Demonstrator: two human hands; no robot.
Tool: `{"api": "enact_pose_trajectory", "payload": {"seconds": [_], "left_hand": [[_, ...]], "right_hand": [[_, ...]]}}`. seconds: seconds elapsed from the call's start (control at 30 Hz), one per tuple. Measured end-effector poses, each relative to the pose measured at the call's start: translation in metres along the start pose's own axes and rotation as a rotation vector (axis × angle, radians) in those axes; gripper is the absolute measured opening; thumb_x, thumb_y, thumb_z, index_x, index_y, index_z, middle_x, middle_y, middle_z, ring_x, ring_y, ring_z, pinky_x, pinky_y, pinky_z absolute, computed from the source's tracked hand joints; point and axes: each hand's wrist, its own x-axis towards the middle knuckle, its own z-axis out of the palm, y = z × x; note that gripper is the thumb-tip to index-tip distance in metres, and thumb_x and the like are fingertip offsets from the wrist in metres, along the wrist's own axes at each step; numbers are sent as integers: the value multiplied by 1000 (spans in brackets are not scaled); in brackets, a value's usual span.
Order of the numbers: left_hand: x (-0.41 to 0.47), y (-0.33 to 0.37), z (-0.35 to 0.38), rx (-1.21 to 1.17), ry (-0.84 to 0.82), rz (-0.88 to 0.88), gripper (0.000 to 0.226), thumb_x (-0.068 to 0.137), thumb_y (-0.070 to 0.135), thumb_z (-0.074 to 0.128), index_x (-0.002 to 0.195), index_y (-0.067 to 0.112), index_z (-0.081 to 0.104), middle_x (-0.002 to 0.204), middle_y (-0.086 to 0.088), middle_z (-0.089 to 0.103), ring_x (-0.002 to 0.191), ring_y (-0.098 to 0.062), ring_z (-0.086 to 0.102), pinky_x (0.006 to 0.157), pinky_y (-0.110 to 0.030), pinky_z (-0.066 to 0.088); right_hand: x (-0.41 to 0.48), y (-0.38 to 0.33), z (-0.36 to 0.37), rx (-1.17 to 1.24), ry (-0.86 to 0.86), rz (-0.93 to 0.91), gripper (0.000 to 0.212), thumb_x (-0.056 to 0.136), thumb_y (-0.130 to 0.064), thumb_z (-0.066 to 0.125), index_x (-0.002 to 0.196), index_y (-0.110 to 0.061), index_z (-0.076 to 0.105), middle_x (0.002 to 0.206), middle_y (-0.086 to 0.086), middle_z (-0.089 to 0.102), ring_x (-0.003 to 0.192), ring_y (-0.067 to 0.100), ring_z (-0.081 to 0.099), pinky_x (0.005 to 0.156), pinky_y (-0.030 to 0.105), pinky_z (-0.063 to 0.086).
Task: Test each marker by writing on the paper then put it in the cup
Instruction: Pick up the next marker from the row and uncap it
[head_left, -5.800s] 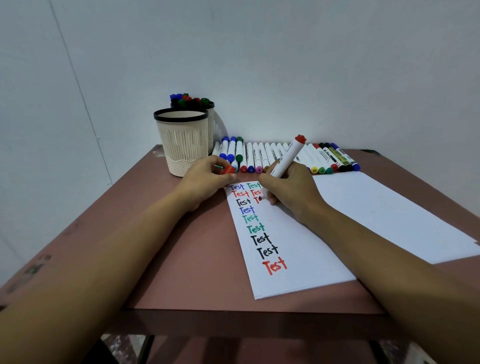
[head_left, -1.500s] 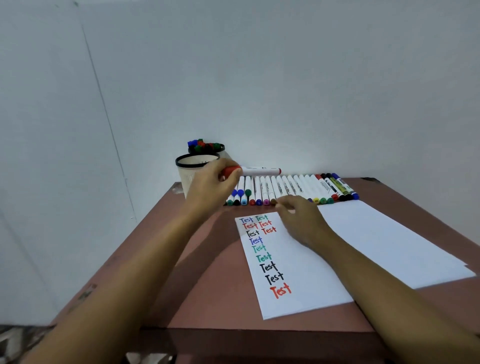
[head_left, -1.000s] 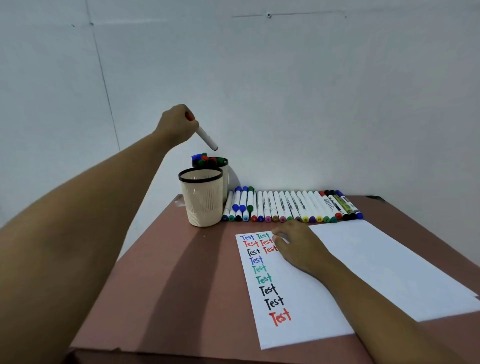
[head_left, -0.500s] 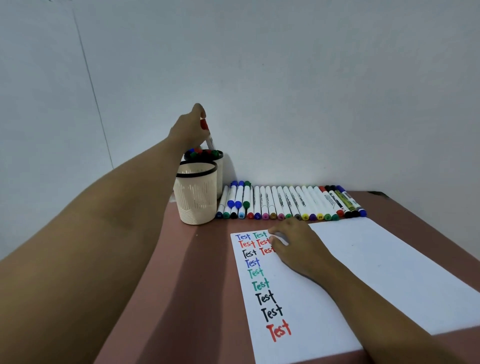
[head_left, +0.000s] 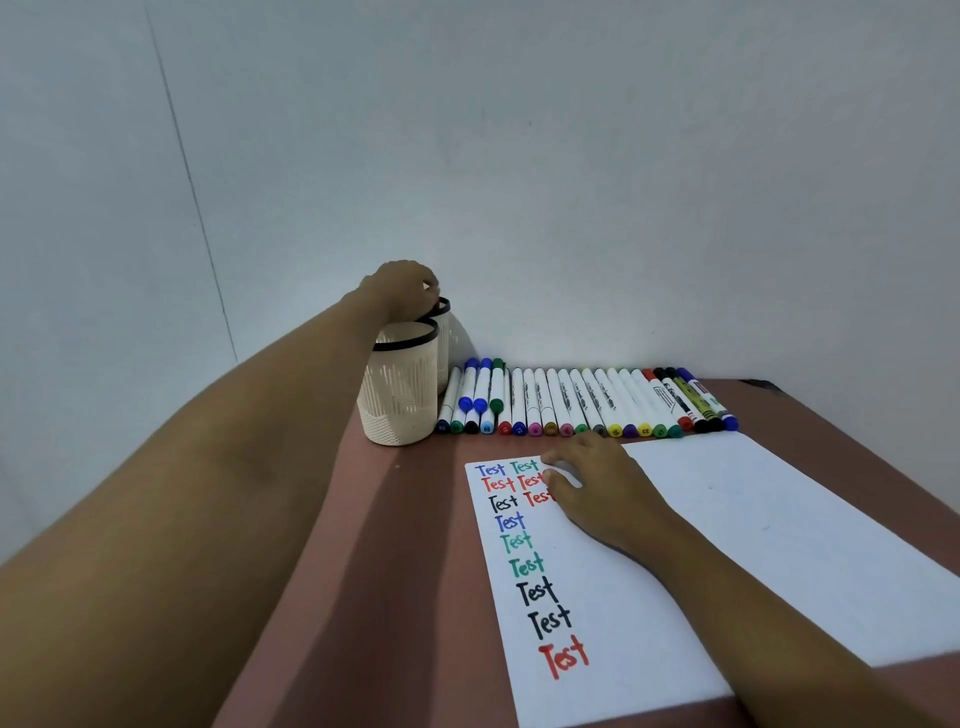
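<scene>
My left hand (head_left: 402, 291) reaches over the rear cup (head_left: 444, 312), fingers bent down into its mouth. The red marker and the cup's other markers are hidden under the hand, so I cannot tell if the fingers still hold it. In front of that cup stands an empty cream cup with a black rim (head_left: 400, 395). My right hand (head_left: 597, 483) rests flat on the white paper (head_left: 753, 519), next to two columns of coloured "Test" words (head_left: 524, 561). A row of several capped markers (head_left: 587, 405) lies behind the paper.
The brown table (head_left: 395, 571) stands against a white wall. Its left edge runs under my left forearm, and its right edge shows at the far right. Thicker markers (head_left: 696, 400) lie at the right end of the row.
My left hand took the red marker from beside the paper, lifted it above the cups, then lowered it into the rear cup. My right hand stayed on the paper.
</scene>
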Motion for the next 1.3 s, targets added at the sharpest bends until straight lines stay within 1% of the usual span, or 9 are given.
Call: {"api": "enact_pose_trajectory", "payload": {"seconds": [0.23,0.37,0.5,0.63,0.7,0.87,1.03,1.13,1.3], "left_hand": [[-56,42,-20,-233,234,184,32,97,22,43,124,12,57,125,-8,56,115,-19,51,91,-21,33],[-116,57,-11,-288,262,299,30,96,21,45,122,15,59,121,-6,57,112,-18,51,95,-28,41],[-159,56,28,-271,111,257,33,97,24,44,124,13,58,121,-3,55,111,-16,50,86,-20,35],[-177,50,61,-181,-249,167,42,99,31,36,136,14,45,140,-7,42,127,-18,39,105,-28,28],[-179,47,67,-184,-321,111,45,100,35,32,139,12,40,146,-5,35,132,-18,34,108,-29,25],[-177,45,73,-142,-330,115,48,101,36,26,143,14,34,152,-2,27,139,-15,25,116,-39,17],[-177,44,73,-144,-307,130,48,101,35,27,142,14,36,151,-3,29,138,-15,27,115,-35,20],[-176,44,73,-148,-303,137,47,101,35,28,142,14,37,150,-3,30,137,-15,28,114,-34,21],[-178,47,72,-148,-285,146,44,101,32,29,137,12,42,147,-4,35,134,-16,32,113,-34,23]], "right_hand": [[0,2,1,12,9,-13,33,95,-29,52,125,-19,60,131,3,53,122,18,44,99,31,38],[0,1,0,-3,2,-12,33,95,-29,52,125,-19,60,131,4,52,123,18,44,98,30,38],[-2,-1,1,-25,11,-16,33,95,-27,51,125,-17,60,129,6,53,121,20,45,98,31,39],[-3,-4,0,-113,-10,-24,35,98,-28,46,129,-17,56,133,6,50,123,22,43,98,33,38],[-2,-6,-2,-166,-65,-25,35,99,-28,42,131,-18,52,135,5,47,125,22,40,100,34,36],[6,-12,-17,-204,-179,-38,28,97,-29,42,119,-19,55,123,3,51,112,21,47,91,34,41],[50,-34,-22,-142,16,11,25,96,-23,45,109,-11,63,109,7,63,94,22,58,79,33,47],[76,-46,-11,-140,72,55,26,96,-23,47,110,-8,63,110,11,65,97,25,59,81,35,48],[99,-45,15,-286,-15,20,33,94,-19,48,126,-18,56,126,8,58,116,28,51,92,39,39]]}}
